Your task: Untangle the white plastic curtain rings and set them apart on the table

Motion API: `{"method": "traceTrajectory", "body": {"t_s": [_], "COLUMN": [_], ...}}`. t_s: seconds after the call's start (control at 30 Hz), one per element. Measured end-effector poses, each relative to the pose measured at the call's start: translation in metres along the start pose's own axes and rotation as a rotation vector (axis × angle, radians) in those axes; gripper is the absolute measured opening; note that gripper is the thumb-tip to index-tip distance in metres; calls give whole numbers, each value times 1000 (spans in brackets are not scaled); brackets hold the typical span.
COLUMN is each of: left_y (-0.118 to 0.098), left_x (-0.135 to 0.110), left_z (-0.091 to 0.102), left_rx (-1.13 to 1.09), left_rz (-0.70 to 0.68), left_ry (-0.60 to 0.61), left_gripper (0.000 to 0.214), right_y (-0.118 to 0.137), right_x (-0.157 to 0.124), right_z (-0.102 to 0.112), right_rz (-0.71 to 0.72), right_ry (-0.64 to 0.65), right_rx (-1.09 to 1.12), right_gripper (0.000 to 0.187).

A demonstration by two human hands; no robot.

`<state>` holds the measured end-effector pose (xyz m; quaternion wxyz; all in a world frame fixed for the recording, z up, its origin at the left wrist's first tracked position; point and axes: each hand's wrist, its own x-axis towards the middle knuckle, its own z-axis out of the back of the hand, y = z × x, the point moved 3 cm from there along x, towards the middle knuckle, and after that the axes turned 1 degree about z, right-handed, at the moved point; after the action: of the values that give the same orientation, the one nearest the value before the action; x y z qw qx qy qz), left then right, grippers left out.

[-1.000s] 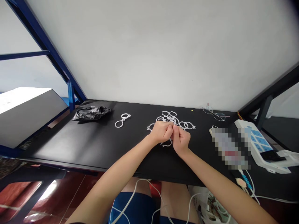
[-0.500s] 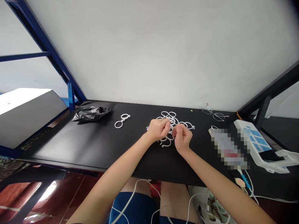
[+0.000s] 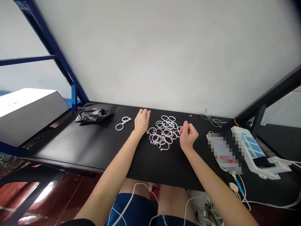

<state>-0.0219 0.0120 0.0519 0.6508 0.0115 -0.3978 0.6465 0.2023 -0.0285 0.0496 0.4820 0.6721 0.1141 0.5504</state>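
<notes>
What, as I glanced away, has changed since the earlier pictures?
The left hand went left and away from the body, the right hand slightly right; they are now well apart and more of the pile of white rings shows. Whether either grip holds or released anything can't be told. The separate ring pair, black bag and glasses stayed put.

Whether the left hand (image 3: 142, 121) holds something inside its curled fingers, I cannot tell. The right hand (image 3: 188, 135) hides a part of the white rings (image 3: 167, 129) beside it. The phone (image 3: 224, 153) is blurred into squares. The white box (image 3: 39, 110) is cut by the left edge. The yellow speck (image 3: 190, 115) is too small to recognize.
</notes>
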Motion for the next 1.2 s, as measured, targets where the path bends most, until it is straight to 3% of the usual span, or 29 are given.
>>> {"method": "traceTrajectory", "body": {"t_s": [0.13, 0.3, 0.53, 0.73, 0.9, 1.07, 1.2], "left_y": [11, 21, 30, 32, 27, 9, -11], "left_x": [5, 5, 3, 4, 6, 7, -1], "left_z": [-4, -10, -12, -9, -7, -3, -2], "left_rx": [113, 279, 353, 350, 296, 52, -84], "left_rz": [18, 72, 143, 148, 135, -8, -170], "left_ry": [39, 225, 361, 396, 318, 251, 446], "left_gripper": [35, 35, 28, 21, 17, 15, 12], "right_y": [-2, -3, -7, -8, -8, -9, -11], "right_x": [1, 2, 3, 6, 5, 1, -1], "right_z": [1, 3, 3, 4, 3, -1, -1], "right_rz": [9, 7, 4, 17, 10, 35, 59], "right_ry": [9, 8, 26, 21, 33, 85, 103], "right_rx": [-28, -27, -34, -42, -27, -38, -72], "right_gripper": [48, 47, 47, 47, 47, 47, 46]}}
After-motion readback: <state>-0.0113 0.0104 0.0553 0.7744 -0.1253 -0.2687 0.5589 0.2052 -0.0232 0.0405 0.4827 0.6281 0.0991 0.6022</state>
